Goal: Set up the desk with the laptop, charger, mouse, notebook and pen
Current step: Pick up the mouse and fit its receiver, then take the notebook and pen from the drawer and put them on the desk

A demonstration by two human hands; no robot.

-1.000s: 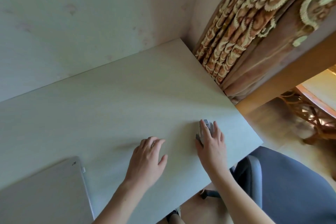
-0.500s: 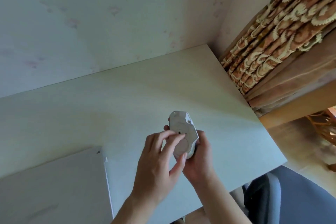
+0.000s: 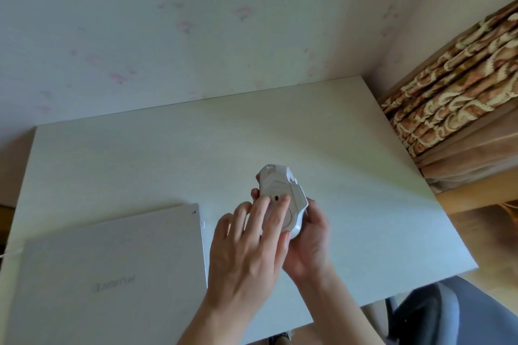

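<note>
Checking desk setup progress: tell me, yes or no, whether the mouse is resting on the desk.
No: the right hand holds the white mouse underside-up above the desk, with the left hand's fingertips on its base.

Soft daylight floods in from the right, warm and glowing on the curtain and the wood below it, while the desk and wall read pale, cool and evenly lit. Shadows are faint and diffuse. Wide-angle bending skews the desk edges, and the whole frame looks slightly soft.
</note>
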